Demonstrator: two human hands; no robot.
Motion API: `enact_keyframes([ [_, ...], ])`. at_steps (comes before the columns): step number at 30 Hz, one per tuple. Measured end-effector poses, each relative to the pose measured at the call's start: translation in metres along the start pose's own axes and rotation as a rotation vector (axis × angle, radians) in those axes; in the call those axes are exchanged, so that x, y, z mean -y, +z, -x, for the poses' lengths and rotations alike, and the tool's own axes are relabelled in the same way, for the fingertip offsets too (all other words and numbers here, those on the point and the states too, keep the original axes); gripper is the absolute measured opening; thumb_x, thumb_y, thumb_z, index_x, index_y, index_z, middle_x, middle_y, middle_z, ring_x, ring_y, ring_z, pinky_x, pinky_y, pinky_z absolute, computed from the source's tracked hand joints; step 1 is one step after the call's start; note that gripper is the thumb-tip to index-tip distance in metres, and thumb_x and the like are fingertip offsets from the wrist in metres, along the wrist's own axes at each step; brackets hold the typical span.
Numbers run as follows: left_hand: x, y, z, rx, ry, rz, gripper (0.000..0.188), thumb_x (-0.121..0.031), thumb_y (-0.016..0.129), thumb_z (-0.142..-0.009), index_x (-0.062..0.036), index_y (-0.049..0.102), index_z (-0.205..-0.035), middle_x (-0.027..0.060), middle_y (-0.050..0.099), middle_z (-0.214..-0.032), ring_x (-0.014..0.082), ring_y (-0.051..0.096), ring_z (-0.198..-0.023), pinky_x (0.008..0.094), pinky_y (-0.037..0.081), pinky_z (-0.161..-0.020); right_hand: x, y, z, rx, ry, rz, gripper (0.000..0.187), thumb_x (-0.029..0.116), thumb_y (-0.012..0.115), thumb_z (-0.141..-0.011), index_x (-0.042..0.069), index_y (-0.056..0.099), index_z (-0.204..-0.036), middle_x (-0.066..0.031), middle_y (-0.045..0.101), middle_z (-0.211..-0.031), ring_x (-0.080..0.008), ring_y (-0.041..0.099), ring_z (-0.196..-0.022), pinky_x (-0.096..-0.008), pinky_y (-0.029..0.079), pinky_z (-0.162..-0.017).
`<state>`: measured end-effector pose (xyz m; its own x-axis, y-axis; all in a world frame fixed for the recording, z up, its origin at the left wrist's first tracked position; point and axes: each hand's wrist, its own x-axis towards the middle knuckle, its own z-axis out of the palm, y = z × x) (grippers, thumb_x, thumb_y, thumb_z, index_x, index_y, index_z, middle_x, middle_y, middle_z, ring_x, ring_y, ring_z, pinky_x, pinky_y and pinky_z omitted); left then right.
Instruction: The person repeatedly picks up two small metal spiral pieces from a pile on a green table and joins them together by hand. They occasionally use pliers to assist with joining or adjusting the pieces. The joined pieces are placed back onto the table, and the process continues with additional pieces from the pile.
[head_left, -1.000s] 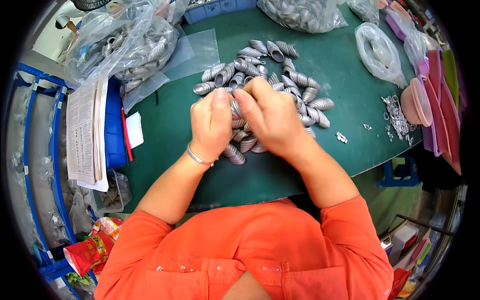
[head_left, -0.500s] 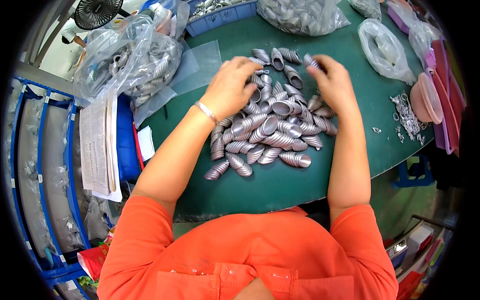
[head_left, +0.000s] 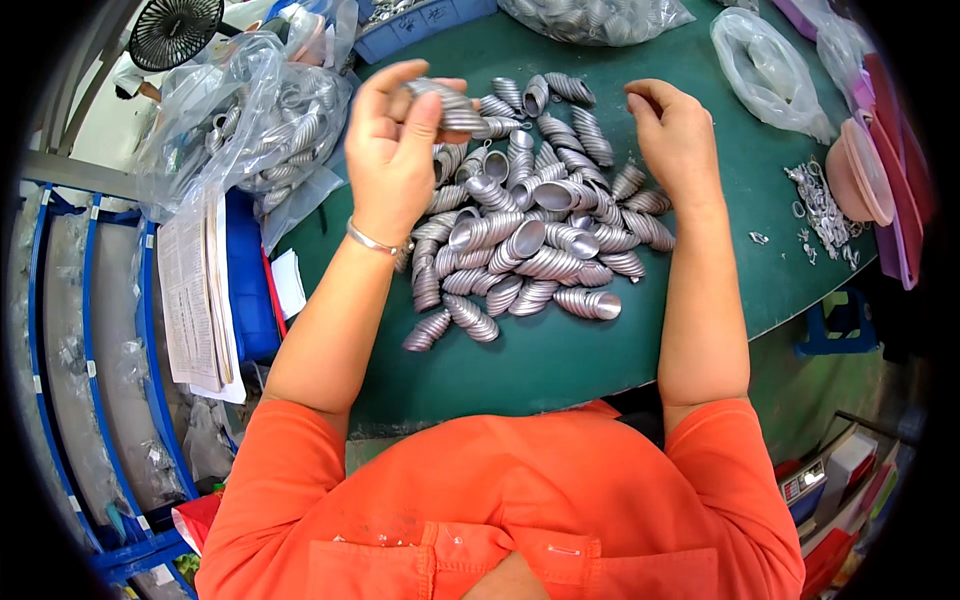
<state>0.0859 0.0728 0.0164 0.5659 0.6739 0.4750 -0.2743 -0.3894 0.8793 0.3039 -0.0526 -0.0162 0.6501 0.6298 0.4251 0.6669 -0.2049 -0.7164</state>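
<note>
A pile of ribbed, hollow, grey metal pieces with slanted open ends (head_left: pixel 545 215) lies on the green table (head_left: pixel 480 375). Above the pile's far left edge, my left hand (head_left: pixel 392 150) is raised with its palm partly turned up. Between its thumb and fingers it grips one ribbed metal piece (head_left: pixel 448 105). My right hand (head_left: pixel 680 140) hovers just beyond the right side of the heap, fingers loosely bent and thumb a little apart. No piece shows in it. Small metal rings are visible on some of the pieces.
A clear bag of similar pieces (head_left: pixel 300 120) stands at the left, another bag (head_left: pixel 600 15) at the far edge. A blue bin (head_left: pixel 420 30) is at the back. To the right are an open plastic bag (head_left: pixel 770 75), small metal fittings (head_left: pixel 825 210) and a pink bowl (head_left: pixel 860 175).
My left hand has moved left and up off the pile with a ribbed piece in its grip. My right hand has shifted slightly right, and the piece it held is gone from its fingers.
</note>
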Motion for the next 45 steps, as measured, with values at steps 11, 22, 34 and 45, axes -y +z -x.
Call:
enact_keyframes([
  [11, 0.007, -0.017, 0.022, 0.017, 0.009, -0.497, 0.020, -0.012, 0.066, -0.087, -0.0009, 0.061, -0.102, 0.0105, 0.070, -0.095, 0.0180, 0.068, -0.091, 0.0276, 0.051, -0.077, -0.008, 0.015, 0.010, 0.358, 0.026, 0.127, 0.034, 0.017, 0.067, -0.078, 0.001, 0.064, -0.108, -0.0199, 0.063, -0.106, -0.0381, 0.058, -0.104, -0.0429, 0.046, -0.090],
  [22, 0.009, 0.006, 0.027, 0.115, -0.065, -0.643, 0.036, -0.006, 0.073, -0.076, -0.0011, 0.063, -0.110, 0.0111, 0.065, -0.107, 0.0172, 0.063, -0.094, 0.0288, 0.050, -0.083, 0.025, -0.006, 0.035, 0.598, -0.464, -0.213, 0.035, 0.014, 0.075, -0.075, -0.002, 0.064, -0.103, -0.0164, 0.064, -0.096, -0.0336, 0.060, -0.094, -0.0356, 0.048, -0.085],
  [34, -0.004, -0.019, 0.075, 0.079, -0.087, -0.666, 0.036, -0.013, 0.070, -0.080, -0.0004, 0.062, -0.113, 0.0142, 0.067, -0.106, 0.0236, 0.065, -0.098, 0.0309, 0.049, -0.086, 0.012, -0.028, 0.053, 0.396, -0.581, 0.033, 0.032, 0.006, 0.065, -0.080, 0.003, 0.060, -0.112, -0.0162, 0.063, -0.106, -0.0359, 0.058, -0.100, -0.0406, 0.047, -0.087],
  [45, -0.016, 0.001, 0.103, 0.498, 0.198, -1.031, 0.078, -0.040, 0.081, -0.067, -0.0170, 0.050, -0.135, 0.0173, 0.032, -0.147, 0.0417, 0.026, -0.138, 0.0474, 0.026, -0.111, 0.004, -0.065, 0.192, 0.384, -0.710, 0.249, 0.029, 0.028, 0.071, -0.075, 0.008, 0.060, -0.094, -0.0081, 0.058, -0.101, -0.0271, 0.056, -0.094, -0.0416, 0.043, -0.085],
])
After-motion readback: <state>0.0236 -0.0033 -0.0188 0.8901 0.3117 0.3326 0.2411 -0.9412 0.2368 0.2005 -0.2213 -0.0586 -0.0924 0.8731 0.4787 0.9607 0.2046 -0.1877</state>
